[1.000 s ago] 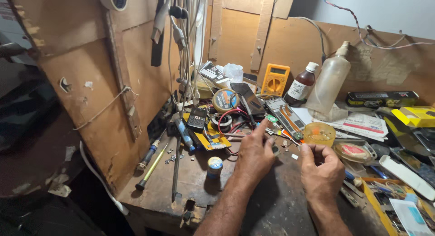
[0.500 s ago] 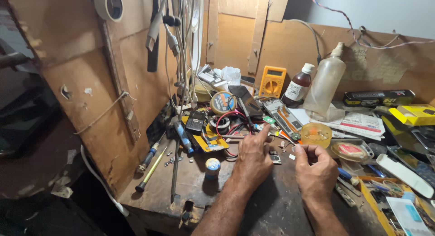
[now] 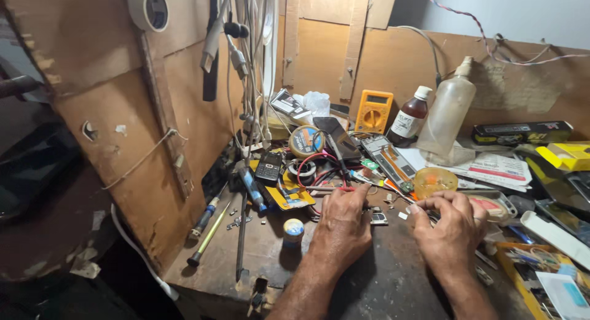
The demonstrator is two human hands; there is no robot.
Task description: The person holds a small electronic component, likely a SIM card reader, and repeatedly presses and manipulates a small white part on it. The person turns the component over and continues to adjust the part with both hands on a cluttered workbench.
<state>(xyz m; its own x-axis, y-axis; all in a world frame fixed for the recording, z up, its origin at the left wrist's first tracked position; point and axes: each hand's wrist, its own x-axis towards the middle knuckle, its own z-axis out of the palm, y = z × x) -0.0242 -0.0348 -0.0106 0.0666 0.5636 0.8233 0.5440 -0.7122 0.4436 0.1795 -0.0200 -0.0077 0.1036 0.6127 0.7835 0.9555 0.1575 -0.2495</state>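
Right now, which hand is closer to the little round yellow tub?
The right hand. It sits just below the yellow tub, fingertips almost under it. The left hand is farther off, down to the tub's left.

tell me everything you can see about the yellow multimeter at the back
The multimeter is a yellow, boxy plastic meter with a grey screen at the top and a round dial below it. It stands nearly upright, tilted back against the wooden back wall, behind the bench clutter. A brown bottle stands just to its right; whether they touch cannot be told. No hand is near it.
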